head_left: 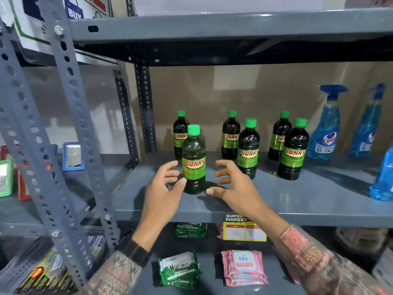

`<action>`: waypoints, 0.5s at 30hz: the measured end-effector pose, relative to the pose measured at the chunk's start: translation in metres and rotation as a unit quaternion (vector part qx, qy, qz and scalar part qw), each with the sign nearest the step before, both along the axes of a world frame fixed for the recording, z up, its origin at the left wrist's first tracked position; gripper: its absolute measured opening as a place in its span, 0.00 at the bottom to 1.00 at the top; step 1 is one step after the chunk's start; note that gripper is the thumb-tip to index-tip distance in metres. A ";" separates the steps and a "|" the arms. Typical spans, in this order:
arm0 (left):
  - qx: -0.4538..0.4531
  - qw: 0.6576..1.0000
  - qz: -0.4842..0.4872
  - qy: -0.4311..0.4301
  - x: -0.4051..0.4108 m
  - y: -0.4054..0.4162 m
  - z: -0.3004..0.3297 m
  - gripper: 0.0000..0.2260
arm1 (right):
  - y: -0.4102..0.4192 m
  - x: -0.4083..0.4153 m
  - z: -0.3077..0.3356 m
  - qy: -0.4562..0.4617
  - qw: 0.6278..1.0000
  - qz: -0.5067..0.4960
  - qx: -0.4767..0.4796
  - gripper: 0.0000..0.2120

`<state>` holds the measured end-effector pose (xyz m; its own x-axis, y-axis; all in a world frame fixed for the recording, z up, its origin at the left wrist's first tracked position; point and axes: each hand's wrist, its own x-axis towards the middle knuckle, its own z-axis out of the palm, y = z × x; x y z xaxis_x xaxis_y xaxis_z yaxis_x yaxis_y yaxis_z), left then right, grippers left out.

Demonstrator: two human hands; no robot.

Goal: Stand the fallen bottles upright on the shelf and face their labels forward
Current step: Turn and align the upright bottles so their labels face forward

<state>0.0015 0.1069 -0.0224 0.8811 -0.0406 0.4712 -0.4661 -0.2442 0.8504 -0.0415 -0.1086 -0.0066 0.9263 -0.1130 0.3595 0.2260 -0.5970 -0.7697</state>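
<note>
Several dark green bottles with green caps and SUNNY labels stand upright on the grey shelf (297, 201), in front and back rows. The nearest bottle (194, 160) stands at the front left with its label facing me. My left hand (163, 192) is just left of it, fingers spread, thumb tip at its lower side. My right hand (231, 184) hovers just right of it, fingers apart and not touching. Another front bottle (248, 150) stands behind my right hand, and a third (294, 150) further right. Three more stand behind, one being the back left bottle (179, 133).
Blue spray bottles (325, 126) stand at the right of the shelf, one (382, 177) near the front edge. A slotted grey upright (72, 133) crosses the left. Wipe packets (244, 267) lie on the shelf below, under a yellow price tag (244, 229). Small mirrors (73, 156) sit at left.
</note>
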 end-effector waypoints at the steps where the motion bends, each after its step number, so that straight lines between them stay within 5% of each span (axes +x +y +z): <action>1: -0.001 1.000 0.013 -0.019 -0.009 -0.003 -0.002 0.15 | -0.010 -0.007 -0.002 -0.004 1.000 -0.004 -0.003 0.36; 6: 0.042 0.996 -0.083 0.004 -0.028 -0.060 0.013 0.09 | -0.072 -0.024 0.001 -0.050 0.995 -0.084 -0.032 0.26; 9: 0.071 0.991 -0.115 0.015 -0.013 -0.103 0.030 0.09 | -0.102 -0.015 0.007 -0.049 0.991 -0.124 -0.026 0.31; 15: 0.041 0.980 -0.170 0.098 0.032 -0.160 0.046 0.36 | -0.129 0.024 0.019 0.024 0.997 -0.049 0.057 0.49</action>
